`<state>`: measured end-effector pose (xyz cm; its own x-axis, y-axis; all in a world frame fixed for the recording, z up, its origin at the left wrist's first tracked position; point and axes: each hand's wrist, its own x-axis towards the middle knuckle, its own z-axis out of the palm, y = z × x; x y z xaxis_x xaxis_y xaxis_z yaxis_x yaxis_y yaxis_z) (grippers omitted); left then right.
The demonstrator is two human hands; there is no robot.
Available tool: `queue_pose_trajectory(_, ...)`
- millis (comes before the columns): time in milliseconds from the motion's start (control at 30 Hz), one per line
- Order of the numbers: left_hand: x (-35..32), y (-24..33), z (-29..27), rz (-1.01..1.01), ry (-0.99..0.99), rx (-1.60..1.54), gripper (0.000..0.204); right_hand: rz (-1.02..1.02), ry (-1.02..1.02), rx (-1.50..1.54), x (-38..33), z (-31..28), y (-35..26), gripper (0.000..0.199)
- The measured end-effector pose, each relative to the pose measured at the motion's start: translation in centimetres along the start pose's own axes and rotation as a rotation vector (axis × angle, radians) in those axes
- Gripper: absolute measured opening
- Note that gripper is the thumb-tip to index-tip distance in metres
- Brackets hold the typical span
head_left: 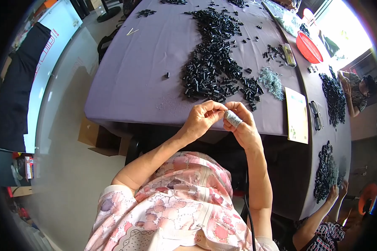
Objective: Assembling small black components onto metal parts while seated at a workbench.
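Observation:
My left hand (203, 119) is closed, its thumb and index finger pinched together in front of my chest. Against its fingertips is my right hand (245, 125), also closed, with the fingers curled in. A greyish-white wrapping (233, 119) covers one digit of the right hand. Whatever lies between the fingertips is too small to make out. Just beyond the hands, a long pile of small black tube-like parts (209, 62) spreads over the table's purple cloth (134, 71). Right of that pile sits a small heap of clear pale pieces (272, 83).
A yellowish sheet (296, 115) and eyeglasses (316, 115) lie to the right. Farther off are a red basket (309, 47) and more black piles (333, 98). Two people work along the right side, one person's hands (337, 192) at a pile. A cardboard box (98, 138) stands below the table's left edge.

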<state>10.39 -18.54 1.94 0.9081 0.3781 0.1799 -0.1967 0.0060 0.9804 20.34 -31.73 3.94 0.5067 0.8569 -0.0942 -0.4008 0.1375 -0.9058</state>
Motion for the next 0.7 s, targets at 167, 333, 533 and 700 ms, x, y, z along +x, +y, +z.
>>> queue_pose_trajectory(167,0.0,-0.1,0.1,-0.040,-0.002,-0.097,0.005,-0.002,0.047,-0.009,0.0,0.2,0.3,0.012)
queue_pose_trajectory(333,0.0,-0.6,0.0,-0.040,0.049,-0.094,0.004,-0.029,0.122,-0.220,-0.3,0.3,0.3,0.011)
queue_pose_trajectory(533,0.0,-0.6,-0.1,-0.037,0.046,-0.046,0.005,-0.020,0.137,-0.353,-0.1,0.4,0.7,0.010)
queue_pose_trajectory(700,0.0,-0.5,-0.2,-0.060,0.034,-0.062,0.005,-0.047,0.118,-0.268,0.0,0.1,1.3,0.007)
